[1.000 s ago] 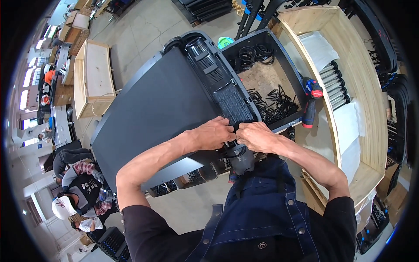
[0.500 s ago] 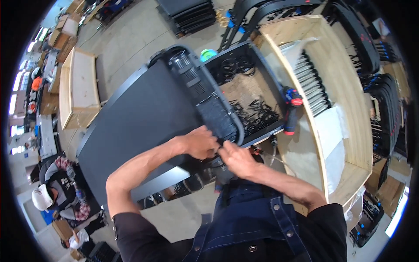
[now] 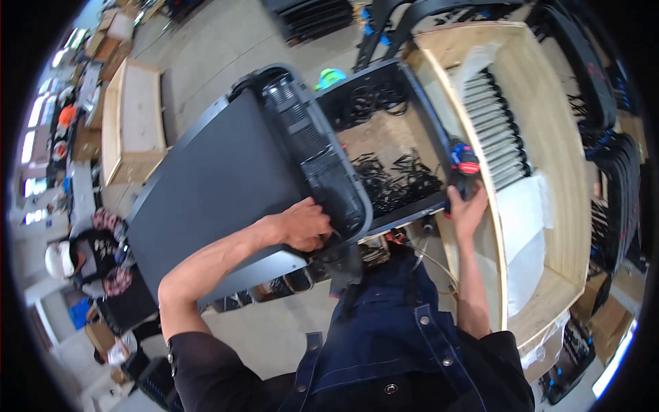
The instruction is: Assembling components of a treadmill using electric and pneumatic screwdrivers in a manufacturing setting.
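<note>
The left hand (image 3: 307, 225) curls at the near end of the treadmill base's (image 3: 213, 165) open motor bay (image 3: 333, 182), hiding that corner; whether it grasps anything cannot be told. The base lies slantwise, mostly left of centre, its flat belt matte black inside a grey frame. The right hand (image 3: 469, 211) is at the handle of a red-and-blue cordless drill (image 3: 464, 167), its closure unclear. The drill sits between a tray (image 3: 381, 137) of black bolts (image 3: 391, 178) and looped cables (image 3: 371, 103), and a wooden crate (image 3: 559, 206) holding metal rollers (image 3: 495, 123). Farther left, a person in a white cap (image 3: 60, 259) bends over.
</note>
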The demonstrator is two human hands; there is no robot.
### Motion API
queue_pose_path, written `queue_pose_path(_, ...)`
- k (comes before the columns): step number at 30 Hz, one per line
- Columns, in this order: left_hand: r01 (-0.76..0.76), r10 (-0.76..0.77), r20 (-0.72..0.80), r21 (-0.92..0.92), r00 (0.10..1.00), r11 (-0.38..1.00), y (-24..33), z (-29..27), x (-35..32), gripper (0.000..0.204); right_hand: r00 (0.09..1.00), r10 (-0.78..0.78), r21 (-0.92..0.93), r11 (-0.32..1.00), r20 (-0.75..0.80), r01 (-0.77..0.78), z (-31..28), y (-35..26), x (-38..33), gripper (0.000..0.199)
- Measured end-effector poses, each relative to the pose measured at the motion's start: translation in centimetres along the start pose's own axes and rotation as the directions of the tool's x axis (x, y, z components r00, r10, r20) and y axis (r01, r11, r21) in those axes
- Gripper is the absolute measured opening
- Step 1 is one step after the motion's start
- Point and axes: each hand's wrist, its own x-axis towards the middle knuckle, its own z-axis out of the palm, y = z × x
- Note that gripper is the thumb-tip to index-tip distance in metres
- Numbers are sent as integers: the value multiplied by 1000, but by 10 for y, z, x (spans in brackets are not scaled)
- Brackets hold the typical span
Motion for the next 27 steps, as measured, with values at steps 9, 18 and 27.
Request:
queue_pose_path(9,74,-71,63,-56,995,996,8,-4,-6,17,961,112,491,841,252,-227,-16,-6,8,36)
queue_pose_path(18,63,-61,126,-12,990,998,10,-14,1,18,341,9,255,645,940,-720,-95,-13,-45,54)
queue_pose_path(27,75,-71,122,-25,990,997,12,-14,-1,18,156,-88,179,523,984,-833,-68,-5,-45,56)
